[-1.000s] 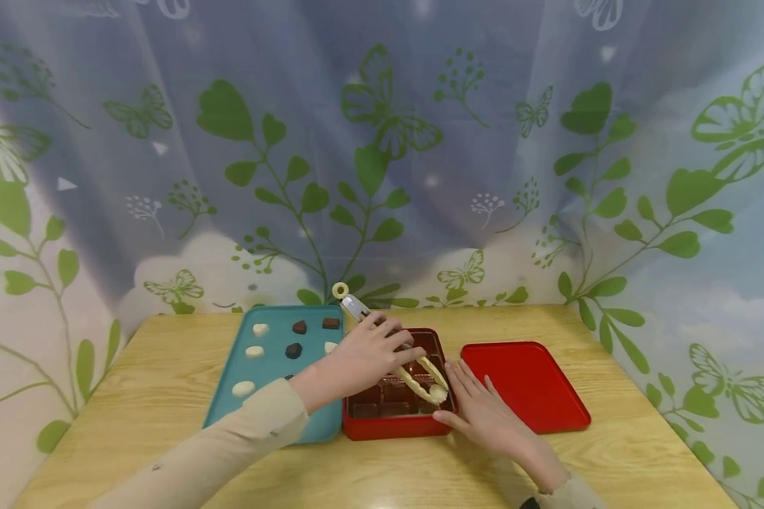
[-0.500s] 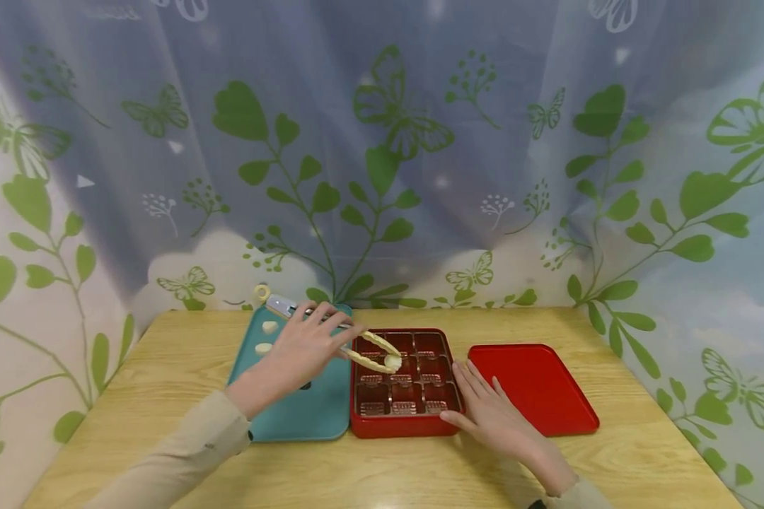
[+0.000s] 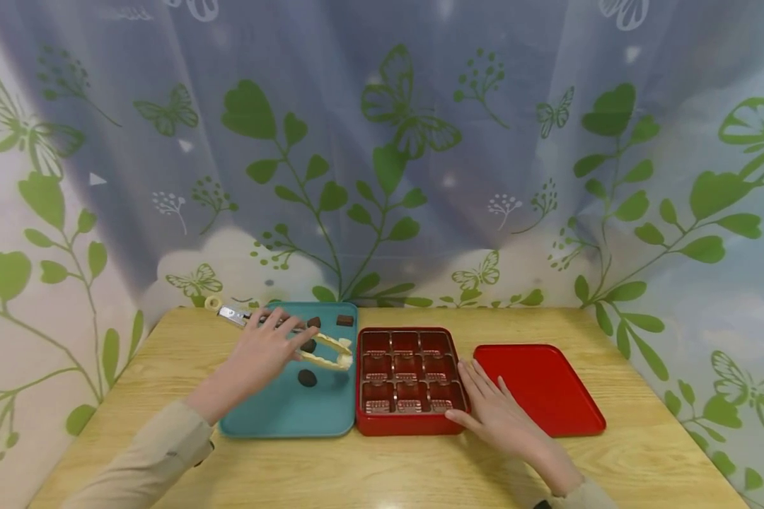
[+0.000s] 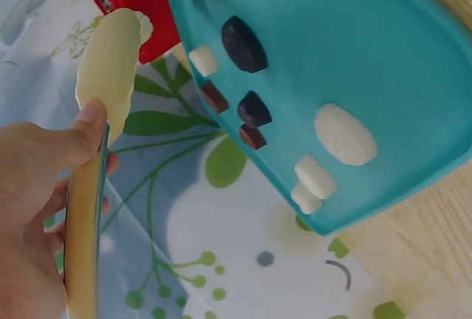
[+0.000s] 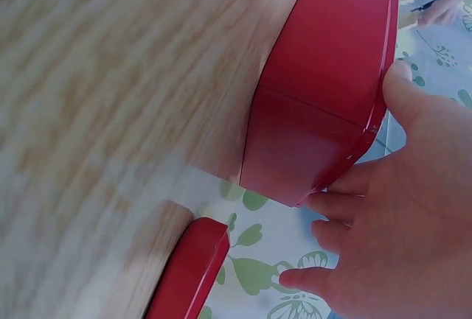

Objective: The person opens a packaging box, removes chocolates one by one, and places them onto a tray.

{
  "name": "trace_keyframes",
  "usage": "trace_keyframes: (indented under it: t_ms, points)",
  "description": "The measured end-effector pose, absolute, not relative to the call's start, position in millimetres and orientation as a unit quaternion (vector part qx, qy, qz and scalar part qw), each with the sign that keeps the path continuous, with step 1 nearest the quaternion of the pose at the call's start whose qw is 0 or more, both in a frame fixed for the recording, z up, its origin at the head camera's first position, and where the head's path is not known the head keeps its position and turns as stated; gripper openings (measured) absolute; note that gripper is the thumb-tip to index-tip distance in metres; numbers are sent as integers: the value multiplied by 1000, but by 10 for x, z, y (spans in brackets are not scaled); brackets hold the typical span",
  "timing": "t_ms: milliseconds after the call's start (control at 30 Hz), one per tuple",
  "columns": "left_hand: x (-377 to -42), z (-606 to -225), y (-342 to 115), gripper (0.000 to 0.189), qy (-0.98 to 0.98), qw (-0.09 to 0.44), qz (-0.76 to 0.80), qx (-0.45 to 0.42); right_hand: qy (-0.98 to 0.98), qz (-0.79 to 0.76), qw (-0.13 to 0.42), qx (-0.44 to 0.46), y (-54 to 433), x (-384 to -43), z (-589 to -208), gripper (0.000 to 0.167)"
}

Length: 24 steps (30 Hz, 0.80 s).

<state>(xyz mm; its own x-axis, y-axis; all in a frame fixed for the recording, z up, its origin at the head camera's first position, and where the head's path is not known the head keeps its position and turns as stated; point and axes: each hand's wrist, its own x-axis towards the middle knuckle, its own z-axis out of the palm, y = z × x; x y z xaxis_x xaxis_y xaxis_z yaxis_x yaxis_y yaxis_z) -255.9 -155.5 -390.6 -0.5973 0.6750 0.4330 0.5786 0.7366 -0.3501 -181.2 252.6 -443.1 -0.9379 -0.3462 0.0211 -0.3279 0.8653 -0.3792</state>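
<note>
My left hand grips a pair of tongs with cream-coloured tips. Between the tips is a whitish chocolate piece, partly covered in the left wrist view. The tongs are above the right side of a teal tray. On that tray lie dark chocolates, brown chocolates and white chocolates; my left hand hides some in the head view. My right hand rests against the right side of a red box, its thumb at the front corner. A clear divided insert sits inside the box.
To the right of the box, a red lid lies flat on the wooden table. The teal tray stands close beside the box's left side. A patterned curtain hangs behind the table.
My left hand has moved left, carrying the tongs and the whitish piece from over the red box to over the teal tray. My right hand has stayed at the box.
</note>
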Motion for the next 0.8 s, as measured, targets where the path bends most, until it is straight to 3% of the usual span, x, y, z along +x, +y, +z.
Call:
trace_keyframes:
  t_ms: [467, 800]
  points:
    - [-2540, -4065, -1485, 40, -891, 241, 149, -354, 964, -196, 23, -178, 2524, -1810, -4426, 92]
    - [-2461, -4100, -1554, 50, -922, 238, 74, -298, 965, -195, 26, -176, 2532, -1813, -4432, 92]
